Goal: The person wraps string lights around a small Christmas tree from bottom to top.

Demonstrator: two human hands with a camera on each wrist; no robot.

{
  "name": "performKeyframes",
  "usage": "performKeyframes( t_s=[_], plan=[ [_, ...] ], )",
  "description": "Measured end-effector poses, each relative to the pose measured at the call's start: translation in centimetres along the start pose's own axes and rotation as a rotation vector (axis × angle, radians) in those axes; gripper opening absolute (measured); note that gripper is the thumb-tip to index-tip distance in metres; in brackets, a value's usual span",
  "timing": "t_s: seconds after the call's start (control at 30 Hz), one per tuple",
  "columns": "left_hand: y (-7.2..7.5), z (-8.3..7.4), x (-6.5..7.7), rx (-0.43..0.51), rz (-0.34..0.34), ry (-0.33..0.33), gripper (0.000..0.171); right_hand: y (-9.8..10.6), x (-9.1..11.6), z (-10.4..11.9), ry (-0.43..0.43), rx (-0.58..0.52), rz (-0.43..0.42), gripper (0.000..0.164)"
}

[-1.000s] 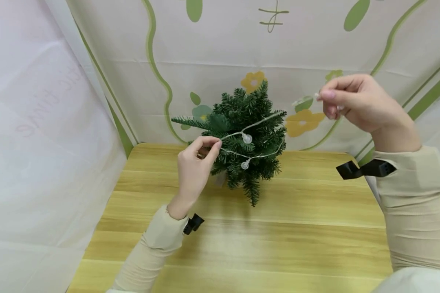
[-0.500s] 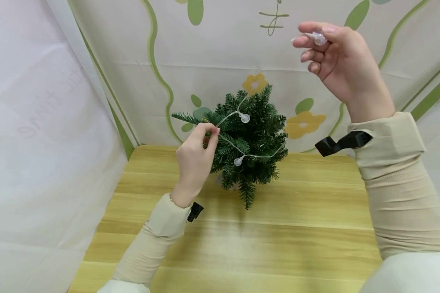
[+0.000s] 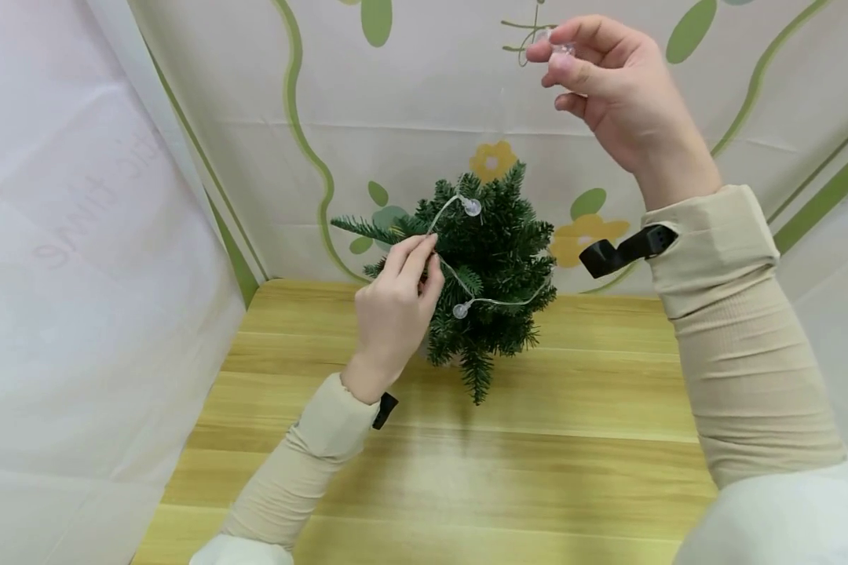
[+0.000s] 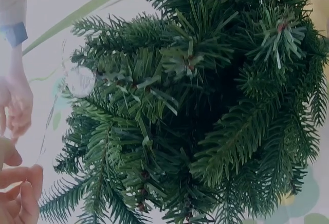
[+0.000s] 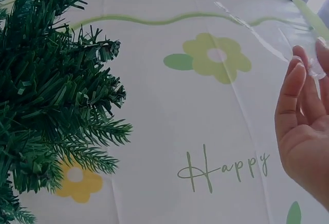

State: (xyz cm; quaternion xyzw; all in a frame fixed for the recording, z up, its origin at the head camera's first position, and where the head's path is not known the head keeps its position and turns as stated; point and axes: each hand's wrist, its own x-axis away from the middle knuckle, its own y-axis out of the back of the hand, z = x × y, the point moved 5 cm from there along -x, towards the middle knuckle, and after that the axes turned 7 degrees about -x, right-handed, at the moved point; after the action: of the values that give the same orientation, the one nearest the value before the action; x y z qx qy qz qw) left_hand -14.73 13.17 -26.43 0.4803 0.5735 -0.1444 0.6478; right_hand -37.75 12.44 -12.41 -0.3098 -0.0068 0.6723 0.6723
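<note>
A small artificial Christmas tree (image 3: 498, 259) stands on the table, with string lights on clear wire draped across its front. One round clear bulb (image 3: 472, 207) sits near the treetop, and another bulb (image 3: 461, 311) is lower down. At the tree's left side my left hand (image 3: 399, 290) pinches the wire of the string lights between thumb and fingers. Raised above and right of the tree, my right hand (image 3: 625, 98) holds a clear bulb (image 3: 564, 49) of the same string. In the right wrist view the wire (image 5: 247, 24) stretches to the fingers of that hand.
The wooden table (image 3: 523, 471) spreads out in front of the tree. Behind it hangs a pale printed cloth (image 3: 410, 86) with flowers and leaves, and a white cloth (image 3: 78, 314) hangs at the left.
My right hand has risen and moved left, carrying its part of the string lights above the tree. The upper bulb has shifted up. My left hand has moved slightly up and right.
</note>
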Motion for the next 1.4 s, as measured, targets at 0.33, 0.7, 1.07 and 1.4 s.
performKeyframes(
  t_s=[0.33,0.7,1.07,1.4],
  plan=[
    [-0.4,-1.4,0.8,-0.064,0.050,-0.047,0.036,0.2,-1.0,-1.2,-0.035,0.035,-0.001,0.021],
    [-1.4,-2.1,1.5,-0.101,0.116,-0.043,0.044,0.3,-1.7,-2.1,-0.082,0.103,-0.107,0.025],
    [-2.1,-2.7,1.5,-0.174,0.154,-0.001,0.051,0.5,-2.7,-2.5,-0.113,0.127,-0.125,0.039],
    [-2.3,-3.1,1.7,-0.183,0.168,0.016,0.049,3.1,-2.6,-3.6,-0.169,0.454,-0.219,0.044]
  ],
)
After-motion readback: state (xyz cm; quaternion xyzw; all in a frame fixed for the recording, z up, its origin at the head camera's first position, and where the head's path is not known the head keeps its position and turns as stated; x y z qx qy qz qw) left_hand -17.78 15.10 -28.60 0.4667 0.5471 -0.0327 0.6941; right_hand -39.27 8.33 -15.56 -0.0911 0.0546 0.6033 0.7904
